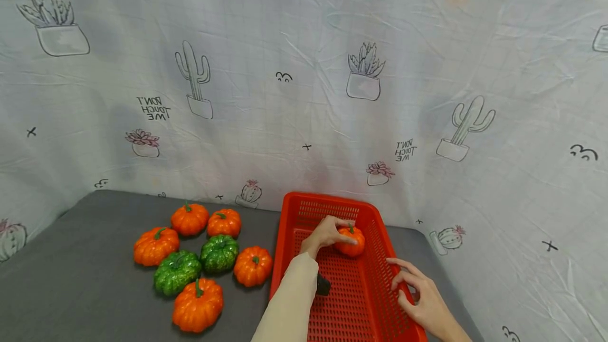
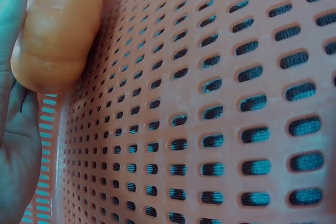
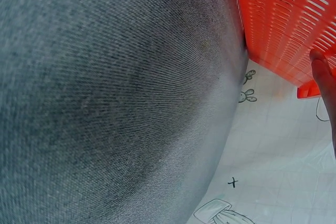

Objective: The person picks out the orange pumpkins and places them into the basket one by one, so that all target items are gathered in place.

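While the fingers of the left hand (image 1: 328, 234) are bent round an orange pumpkin (image 1: 351, 244), parted about as wide as it is and gripping it, those of the right hand (image 1: 423, 297) are half curled over the right rim of the red basket (image 1: 347, 305). The pumpkin is inside the basket, toward its far right corner and near the right wall, stem up; whether it touches the floor of the basket, I cannot tell. The left wrist view shows it against the fingers, with the slotted plastic spreading away beside it.

A pale sleeve (image 1: 290, 300) reaches in over the left rim, hiding part of that wall and of the floor. Under the wrist a small black piece (image 1: 323, 285) shows, mostly covered by the sleeve.

The basket stands on the grey bench (image 1: 95, 289), its far end close to the sheet (image 1: 304, 94). Outside it, to the left, seven more sit in a loose cluster: five orange pumpkins (image 1: 198, 305) and two green pumpkins (image 1: 177, 273), the green ones in the middle. The rightmost orange one lies just beside the basket, whose left wall stands between the cluster and the held one. Behind and to the right hangs the sheet, printed with potted cacti and mirrored lettering.
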{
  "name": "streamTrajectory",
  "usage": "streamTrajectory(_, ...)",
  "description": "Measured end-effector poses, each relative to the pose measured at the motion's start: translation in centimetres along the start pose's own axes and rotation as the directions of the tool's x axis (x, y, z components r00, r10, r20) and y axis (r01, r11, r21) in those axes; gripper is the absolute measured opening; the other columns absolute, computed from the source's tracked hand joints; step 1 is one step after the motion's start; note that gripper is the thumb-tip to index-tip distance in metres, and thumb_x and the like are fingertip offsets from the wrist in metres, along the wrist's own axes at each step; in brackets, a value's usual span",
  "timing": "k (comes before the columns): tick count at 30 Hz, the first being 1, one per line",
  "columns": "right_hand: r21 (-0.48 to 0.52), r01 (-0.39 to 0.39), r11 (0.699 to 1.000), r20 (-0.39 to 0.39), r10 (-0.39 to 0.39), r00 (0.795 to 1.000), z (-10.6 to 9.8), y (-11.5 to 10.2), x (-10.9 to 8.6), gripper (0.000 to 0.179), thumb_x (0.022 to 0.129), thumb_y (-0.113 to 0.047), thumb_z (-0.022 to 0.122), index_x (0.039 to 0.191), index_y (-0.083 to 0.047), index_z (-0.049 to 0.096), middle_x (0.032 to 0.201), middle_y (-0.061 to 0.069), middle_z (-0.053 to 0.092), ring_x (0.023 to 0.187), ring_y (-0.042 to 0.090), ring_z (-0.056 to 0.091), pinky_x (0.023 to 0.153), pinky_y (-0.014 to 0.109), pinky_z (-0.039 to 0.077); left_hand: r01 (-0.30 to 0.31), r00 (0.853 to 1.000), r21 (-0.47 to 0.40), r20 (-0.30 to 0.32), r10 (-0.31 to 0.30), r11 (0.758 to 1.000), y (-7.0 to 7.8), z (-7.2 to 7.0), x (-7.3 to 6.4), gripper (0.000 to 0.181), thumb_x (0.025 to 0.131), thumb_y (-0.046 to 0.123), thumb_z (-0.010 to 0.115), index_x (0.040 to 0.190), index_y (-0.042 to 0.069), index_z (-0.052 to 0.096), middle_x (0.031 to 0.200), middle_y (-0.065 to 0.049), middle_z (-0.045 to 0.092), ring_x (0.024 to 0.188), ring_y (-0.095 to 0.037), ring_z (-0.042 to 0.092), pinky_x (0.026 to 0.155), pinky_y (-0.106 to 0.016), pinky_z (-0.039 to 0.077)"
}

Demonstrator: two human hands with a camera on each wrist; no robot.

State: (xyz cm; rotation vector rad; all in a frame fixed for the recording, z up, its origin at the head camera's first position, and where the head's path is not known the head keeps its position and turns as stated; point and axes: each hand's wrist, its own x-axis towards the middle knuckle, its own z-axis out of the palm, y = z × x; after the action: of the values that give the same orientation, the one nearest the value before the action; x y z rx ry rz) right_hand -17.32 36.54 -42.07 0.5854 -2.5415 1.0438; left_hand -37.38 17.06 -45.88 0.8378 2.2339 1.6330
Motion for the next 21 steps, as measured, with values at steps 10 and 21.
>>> streamTrajectory(10, -0.008, 0.022, 1.000, -0.014, -0.022, 1.000, -0.02, -0.01, 0.22, 0.038, 0.075, 0.018, 0.062, 0.081, -0.020, 0.059, 0.126, 0.014, 0.056, 0.047, -0.010, 0.019, 0.034, 0.014, 0.027, 0.003, 1.000, -0.033, 0.026, -0.002, 0.999, 0.61, -0.34, -0.51, 0.047, 0.080, 0.013, 0.078, 0.125, 0.005, 0.065, 0.130, 0.001, 0.060, 0.128, -0.020, 0.047, 0.102, -0.033, 0.042)
streamTrajectory(21, -0.017, 0.037, 0.999, -0.023, -0.038, 0.999, 0.00, 0.06, 0.05, 0.039, 0.074, 0.018, 0.062, 0.081, -0.021, 0.059, 0.125, 0.014, 0.057, 0.047, -0.011, 0.018, 0.035, 0.014, 0.026, 0.002, 1.000, -0.016, -0.008, -0.002, 1.000, 0.88, -0.56, -0.91, 0.040, 0.081, 0.015, 0.078, 0.119, 0.006, 0.069, 0.127, 0.000, 0.062, 0.125, -0.021, 0.051, 0.100, -0.033, 0.044)
